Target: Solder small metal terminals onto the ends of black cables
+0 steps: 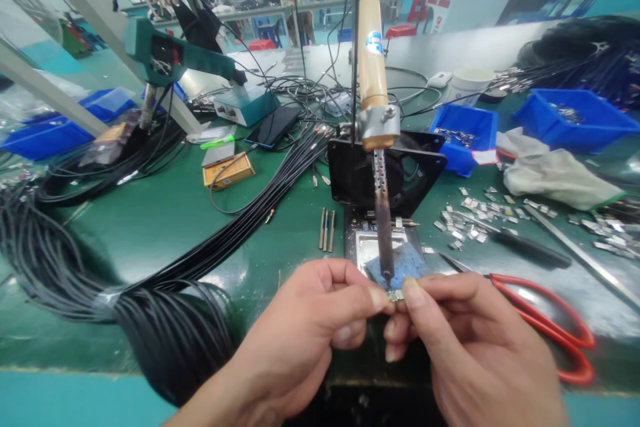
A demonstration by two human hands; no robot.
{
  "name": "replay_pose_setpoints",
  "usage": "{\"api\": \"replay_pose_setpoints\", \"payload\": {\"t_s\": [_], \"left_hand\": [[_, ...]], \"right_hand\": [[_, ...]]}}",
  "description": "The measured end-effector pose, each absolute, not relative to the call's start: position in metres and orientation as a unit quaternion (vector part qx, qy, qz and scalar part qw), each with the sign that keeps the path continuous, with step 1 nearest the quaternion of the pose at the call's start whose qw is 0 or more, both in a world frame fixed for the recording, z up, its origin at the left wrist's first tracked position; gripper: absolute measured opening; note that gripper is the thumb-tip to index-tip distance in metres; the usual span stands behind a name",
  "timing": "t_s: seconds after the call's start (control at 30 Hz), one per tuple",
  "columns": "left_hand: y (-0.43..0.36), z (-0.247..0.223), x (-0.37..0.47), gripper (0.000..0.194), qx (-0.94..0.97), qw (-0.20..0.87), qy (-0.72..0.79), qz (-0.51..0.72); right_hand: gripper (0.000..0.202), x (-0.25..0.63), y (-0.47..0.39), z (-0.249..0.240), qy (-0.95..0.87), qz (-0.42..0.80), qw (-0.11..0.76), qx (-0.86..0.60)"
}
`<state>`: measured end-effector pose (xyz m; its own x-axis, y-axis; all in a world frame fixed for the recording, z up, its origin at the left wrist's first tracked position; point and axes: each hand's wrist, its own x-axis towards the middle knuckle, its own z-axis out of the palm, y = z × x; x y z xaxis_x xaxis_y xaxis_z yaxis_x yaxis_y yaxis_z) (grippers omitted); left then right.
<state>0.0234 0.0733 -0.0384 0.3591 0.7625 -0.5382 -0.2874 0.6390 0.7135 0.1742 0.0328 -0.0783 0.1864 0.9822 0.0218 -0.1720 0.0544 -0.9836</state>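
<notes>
A soldering iron [383, 213] with a tan handle hangs upright in a metal clamp, its tip pointing down. Right below the tip, a small metal connector [397, 295] is held between both hands. My left hand [315, 320] is closed, thumb and forefinger pinching at the connector's left end; whether a thin wire is also in that pinch is too small to tell. My right hand [465, 333] pinches the connector's right end. Just behind the fingertips lies a blue sponge [400, 263] on a metal tray.
Bundled black cables [165, 320] cover the left side. Red-handled scissors [555, 320] and scattered connectors [470, 220] lie at right. Behind stand a black fan [340, 167], blue bins [570, 120] and a green heat gun [175, 57].
</notes>
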Motion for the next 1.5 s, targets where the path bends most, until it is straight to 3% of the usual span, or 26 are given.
{"api": "replay_pose_setpoints", "payload": {"t_s": [0.17, 0.3, 0.5, 0.93, 1.5], "left_hand": [[0.074, -0.038, 0.023, 0.021, 0.262, 0.781, 0.453, 0.340], [0.074, -0.036, 0.024, 0.022, 0.284, 0.753, 0.473, 0.359], [0.071, -0.034, 0.026, 0.021, 0.328, 0.713, 0.496, 0.372], [0.071, -0.036, 0.026, 0.019, 0.334, 0.703, 0.506, 0.372], [0.070, -0.035, 0.025, 0.021, 0.322, 0.713, 0.497, 0.376]], "right_hand": [[0.009, 0.173, 0.035, -0.079, -0.435, 0.462, 0.591, -0.498], [0.011, 0.180, 0.033, -0.078, -0.488, 0.378, 0.587, -0.524], [0.015, 0.202, 0.033, -0.076, -0.656, 0.223, 0.492, -0.527], [0.011, 0.197, 0.035, -0.070, -0.631, 0.265, 0.506, -0.525], [0.008, 0.202, 0.042, -0.064, -0.664, 0.283, 0.452, -0.524]]}}
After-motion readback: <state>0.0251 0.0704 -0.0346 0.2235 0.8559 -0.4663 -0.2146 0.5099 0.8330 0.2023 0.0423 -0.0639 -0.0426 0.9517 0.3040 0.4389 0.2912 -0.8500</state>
